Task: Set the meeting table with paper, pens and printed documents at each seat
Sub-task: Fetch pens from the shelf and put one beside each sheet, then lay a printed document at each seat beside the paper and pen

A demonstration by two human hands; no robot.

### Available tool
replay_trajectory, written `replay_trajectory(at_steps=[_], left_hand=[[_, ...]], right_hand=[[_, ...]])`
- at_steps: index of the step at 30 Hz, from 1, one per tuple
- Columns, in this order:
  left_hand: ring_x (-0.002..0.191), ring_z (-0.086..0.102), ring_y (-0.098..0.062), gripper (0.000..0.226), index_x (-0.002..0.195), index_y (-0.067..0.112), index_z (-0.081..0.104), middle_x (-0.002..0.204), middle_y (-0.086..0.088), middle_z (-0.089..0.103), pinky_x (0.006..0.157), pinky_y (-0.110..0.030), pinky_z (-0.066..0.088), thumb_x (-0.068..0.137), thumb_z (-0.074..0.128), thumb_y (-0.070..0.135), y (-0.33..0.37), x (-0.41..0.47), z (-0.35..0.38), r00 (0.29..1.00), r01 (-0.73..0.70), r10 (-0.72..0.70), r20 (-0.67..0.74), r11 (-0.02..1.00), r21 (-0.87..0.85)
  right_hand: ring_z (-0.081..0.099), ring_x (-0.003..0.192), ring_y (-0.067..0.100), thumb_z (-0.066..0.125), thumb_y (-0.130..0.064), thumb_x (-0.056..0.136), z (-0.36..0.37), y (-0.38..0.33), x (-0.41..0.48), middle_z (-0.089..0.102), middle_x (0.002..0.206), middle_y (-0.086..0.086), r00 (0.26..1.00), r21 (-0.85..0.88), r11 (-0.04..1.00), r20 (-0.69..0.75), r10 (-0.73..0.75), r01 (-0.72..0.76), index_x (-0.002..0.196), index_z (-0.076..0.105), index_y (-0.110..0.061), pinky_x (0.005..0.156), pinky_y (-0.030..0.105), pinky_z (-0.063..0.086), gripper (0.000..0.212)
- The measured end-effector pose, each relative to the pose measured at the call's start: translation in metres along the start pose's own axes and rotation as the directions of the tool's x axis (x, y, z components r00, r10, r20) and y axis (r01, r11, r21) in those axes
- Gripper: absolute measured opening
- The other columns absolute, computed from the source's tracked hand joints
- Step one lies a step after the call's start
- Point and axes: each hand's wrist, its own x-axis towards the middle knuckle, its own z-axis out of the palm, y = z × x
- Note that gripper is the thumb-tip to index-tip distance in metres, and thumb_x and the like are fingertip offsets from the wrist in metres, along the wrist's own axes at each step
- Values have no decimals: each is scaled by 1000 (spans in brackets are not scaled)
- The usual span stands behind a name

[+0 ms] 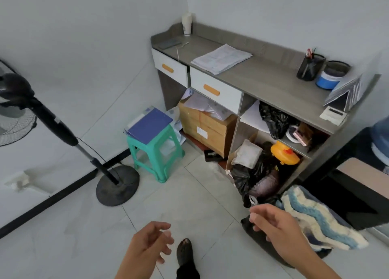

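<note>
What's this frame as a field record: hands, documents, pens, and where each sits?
left hand: empty, fingers relaxed
right hand: empty, fingers relaxed
printed documents: stack lying flat on the desk top
pen holder: black mesh, pens inside, near the desk's right end
blue folder: on the green stool, left of the desk

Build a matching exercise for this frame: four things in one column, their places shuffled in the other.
Things:
1 papers
2 folder
3 pen holder
4 box

Places:
A on the stool
B under a drawer
C desk, left half
D desk, right half

Pairs: 1-C, 2-A, 3-D, 4-B
</note>
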Motion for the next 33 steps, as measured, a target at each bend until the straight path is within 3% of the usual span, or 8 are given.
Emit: replay_trajectory(at_steps=[3,6,9,16,21,25,29,33], left_hand=[[56,63,-19,9,94,4,66,72,-16,72,46,-30,47,87,65,9,39,66,-20,999,-25,25,33,999,21],[56,63,-18,30,94,6,67,73,-14,72,47,-28,48,71,62,24,89,131,-37,994,-48,43,96,997,55],[56,63,-16,24,96,6,66,71,-11,73,49,-28,47,78,63,21,124,182,-39,987,-72,57,149,993,95],[58,63,-16,32,96,8,66,75,-13,72,50,-28,48,70,60,26,191,301,-8,963,-88,43,264,983,160],[57,63,-15,8,96,9,66,72,-10,72,51,-30,48,89,62,5,233,392,24,964,-132,80,254,972,192],[57,64,-14,12,96,8,66,75,-13,73,51,-28,49,86,64,14,287,447,39,965,-155,110,239,971,180],[59,64,-16,10,96,9,66,77,-14,73,53,-30,50,91,59,4,313,495,49,978,-150,120,167,972,178],[58,64,-16,11,96,9,66,77,-13,73,53,-31,50,91,58,3,331,537,50,981,-121,89,175,976,181]], right_hand=[[66,65,10,64,-13,91,8,-21,48,74,85,10,997,35,998,-52,52,-50,94,70,-16,50,10,44,7],[66,67,12,64,-13,91,11,-55,92,74,79,5,991,73,996,-118,67,-58,92,69,-18,50,11,44,7],[66,68,10,64,-17,92,8,-76,126,73,74,0,983,76,996,-174,57,-44,92,69,-23,52,15,45,8],[65,65,7,64,-19,92,-20,-95,228,73,75,-1,962,150,982,-230,150,-117,95,70,-22,53,14,45,7],[68,67,7,67,-16,90,-61,-116,334,75,77,-3,952,178,980,-272,141,-94,91,71,-21,54,13,46,6],[67,75,12,67,-19,90,-90,-158,419,74,75,-7,967,169,985,-241,85,-44,91,71,-25,62,16,45,7],[69,80,14,66,-21,90,-112,-196,491,74,81,-4,979,138,990,-203,16,12,95,70,-28,67,18,48,9],[65,77,15,65,-25,91,-123,-222,539,70,80,1,984,105,994,-176,-16,35,96,68,-28,63,17,48,7]])
